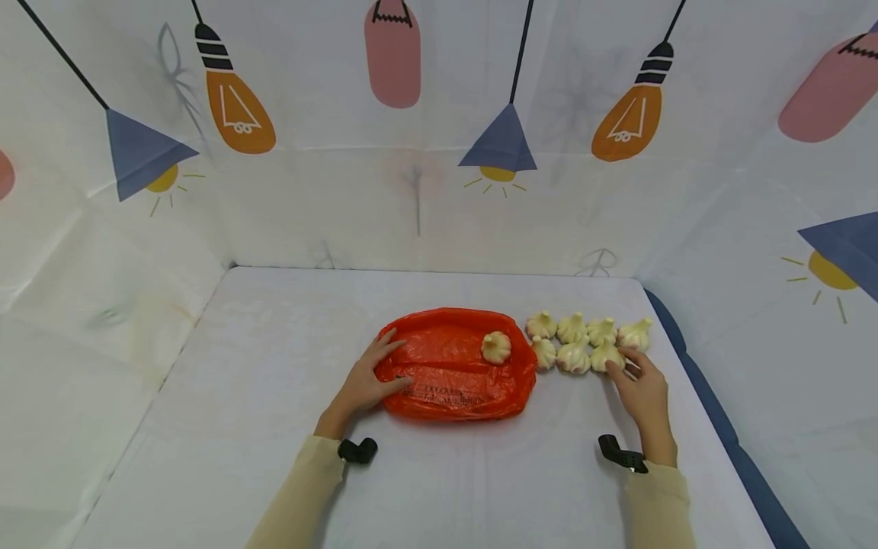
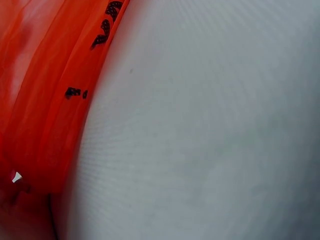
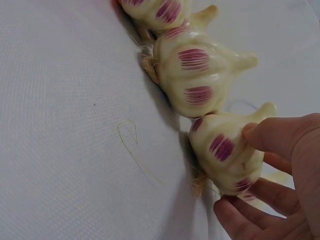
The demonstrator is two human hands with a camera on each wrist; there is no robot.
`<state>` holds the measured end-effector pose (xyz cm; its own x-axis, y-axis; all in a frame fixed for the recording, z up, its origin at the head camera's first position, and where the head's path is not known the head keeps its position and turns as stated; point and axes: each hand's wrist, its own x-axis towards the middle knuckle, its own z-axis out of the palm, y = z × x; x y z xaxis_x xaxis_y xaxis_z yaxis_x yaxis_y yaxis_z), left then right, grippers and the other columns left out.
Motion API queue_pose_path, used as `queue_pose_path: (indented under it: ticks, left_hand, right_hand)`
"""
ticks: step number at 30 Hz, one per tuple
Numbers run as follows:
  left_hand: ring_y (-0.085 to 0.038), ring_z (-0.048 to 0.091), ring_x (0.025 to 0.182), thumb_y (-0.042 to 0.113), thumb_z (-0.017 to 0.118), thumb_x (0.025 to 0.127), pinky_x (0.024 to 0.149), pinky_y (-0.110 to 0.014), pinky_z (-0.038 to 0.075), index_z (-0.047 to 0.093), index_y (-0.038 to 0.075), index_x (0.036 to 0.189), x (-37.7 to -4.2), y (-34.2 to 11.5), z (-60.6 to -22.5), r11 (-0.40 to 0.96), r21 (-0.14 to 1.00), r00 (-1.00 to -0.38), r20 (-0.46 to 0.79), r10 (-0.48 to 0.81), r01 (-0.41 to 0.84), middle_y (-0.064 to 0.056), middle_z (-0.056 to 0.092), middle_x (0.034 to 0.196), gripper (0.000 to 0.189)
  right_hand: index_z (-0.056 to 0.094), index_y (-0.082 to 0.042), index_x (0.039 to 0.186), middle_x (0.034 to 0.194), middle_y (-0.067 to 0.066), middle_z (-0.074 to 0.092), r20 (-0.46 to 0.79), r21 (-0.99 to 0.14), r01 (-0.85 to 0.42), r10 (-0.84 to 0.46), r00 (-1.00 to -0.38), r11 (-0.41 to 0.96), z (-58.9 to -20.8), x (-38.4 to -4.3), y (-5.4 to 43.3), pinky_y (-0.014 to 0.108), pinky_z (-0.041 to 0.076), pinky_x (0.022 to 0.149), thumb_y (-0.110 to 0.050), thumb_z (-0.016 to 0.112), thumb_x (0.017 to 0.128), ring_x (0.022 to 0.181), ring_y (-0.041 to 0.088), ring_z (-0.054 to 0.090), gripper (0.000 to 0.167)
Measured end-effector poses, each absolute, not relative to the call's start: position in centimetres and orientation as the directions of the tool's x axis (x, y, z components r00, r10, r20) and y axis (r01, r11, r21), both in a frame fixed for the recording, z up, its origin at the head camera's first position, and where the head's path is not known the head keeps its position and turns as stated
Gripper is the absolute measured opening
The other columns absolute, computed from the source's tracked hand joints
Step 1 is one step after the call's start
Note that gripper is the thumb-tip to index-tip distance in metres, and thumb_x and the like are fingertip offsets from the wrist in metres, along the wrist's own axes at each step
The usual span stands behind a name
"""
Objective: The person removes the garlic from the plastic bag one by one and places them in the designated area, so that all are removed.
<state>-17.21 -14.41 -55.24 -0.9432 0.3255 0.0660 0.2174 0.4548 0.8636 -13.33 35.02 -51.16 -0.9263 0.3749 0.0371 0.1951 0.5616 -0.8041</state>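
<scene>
A red plastic bag (image 1: 439, 366) with black print lies spread on the white table, its edges raised like a rim. One garlic bulb (image 1: 496, 348) sits on its right part. My left hand (image 1: 366, 377) rests on the bag's left end, thumb and fingers spread over its edge; the left wrist view shows mostly the bag's printed side (image 2: 65, 100). To the right of the bag, several garlic bulbs (image 1: 573, 356) stand in two rows. My right hand (image 1: 643, 387) holds the front row's rightmost garlic bulb (image 3: 227, 155), thumb on its upper side and fingers around its far side.
The table (image 1: 288, 320) has a back edge against a patterned cloth wall (image 1: 425, 206). Another garlic bulb (image 1: 634, 334) ends the back row, beyond the right hand. A dark blue strip (image 1: 713, 412) runs along the table's right side. A thin thread (image 3: 137, 155) lies near the front row.
</scene>
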Motion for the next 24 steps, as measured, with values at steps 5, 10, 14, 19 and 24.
queue_pose_path:
  ticks: [5, 10, 14, 19, 24]
  left_hand:
    - [-0.033, 0.010, 0.161, 0.042, 0.082, 0.085, 0.122, -0.070, 0.018, 0.051, 0.020, 0.153, -17.2, -14.4, -55.3, 0.460, 0.863, -0.944, 0.056, 0.324, 0.209, 0.005, 0.026, 0.171, 0.077]
    - [-0.032, 0.010, 0.161, 0.043, 0.082, 0.085, 0.123, -0.070, 0.018, 0.052, 0.021, 0.153, -17.2, -14.4, -55.4, 0.461, 0.863, -0.945, 0.054, 0.321, 0.206, 0.006, 0.025, 0.171, 0.077]
    - [-0.030, 0.010, 0.161, 0.041, 0.084, 0.084, 0.123, -0.068, 0.018, 0.052, 0.021, 0.152, -17.3, -14.4, -55.4, 0.460, 0.864, -0.946, 0.053, 0.320, 0.204, 0.007, 0.026, 0.171, 0.077]
    - [-0.029, 0.010, 0.161, 0.042, 0.083, 0.085, 0.124, -0.067, 0.018, 0.052, 0.021, 0.152, -17.3, -14.4, -55.4, 0.464, 0.864, -0.947, 0.044, 0.317, 0.196, 0.009, 0.025, 0.171, 0.077]
    - [-0.030, 0.010, 0.161, 0.042, 0.083, 0.085, 0.124, -0.068, 0.018, 0.052, 0.021, 0.152, -17.3, -14.5, -55.4, 0.462, 0.865, -0.948, 0.045, 0.316, 0.196, 0.008, 0.025, 0.171, 0.077]
  right_hand:
    - [0.049, 0.002, 0.148, 0.156, 0.024, 0.045, -0.001, -0.787, 0.229, 0.370, -0.929, 0.573, -51.0, -13.3, 35.1, -0.001, 0.045, 0.083, -0.026, 0.064, 0.102, 0.136, 0.047, 0.053, 0.057]
    - [0.044, -0.001, 0.153, 0.158, 0.023, 0.044, -0.011, -0.761, 0.254, 0.380, -0.925, 0.597, -50.4, -13.0, 34.8, 0.048, 0.049, 0.110, -0.030, 0.062, 0.102, 0.140, 0.047, 0.049, 0.061]
    - [0.045, 0.000, 0.151, 0.156, 0.026, 0.045, 0.043, -0.741, 0.217, 0.367, -0.929, 0.635, -49.6, -12.8, 34.4, 0.060, 0.044, 0.111, -0.028, 0.063, 0.102, 0.140, 0.050, 0.046, 0.059]
    - [0.048, -0.001, 0.150, 0.154, 0.026, 0.048, 0.117, -0.730, 0.147, 0.335, -0.935, 0.667, -47.8, -12.8, 33.1, 0.062, 0.046, 0.109, -0.026, 0.065, 0.101, 0.140, 0.049, 0.047, 0.057]
    - [0.049, -0.001, 0.149, 0.153, 0.027, 0.048, 0.158, -0.755, 0.076, 0.294, -0.943, 0.652, -45.9, -13.0, 31.1, 0.062, 0.046, 0.109, -0.024, 0.068, 0.100, 0.140, 0.049, 0.047, 0.057]
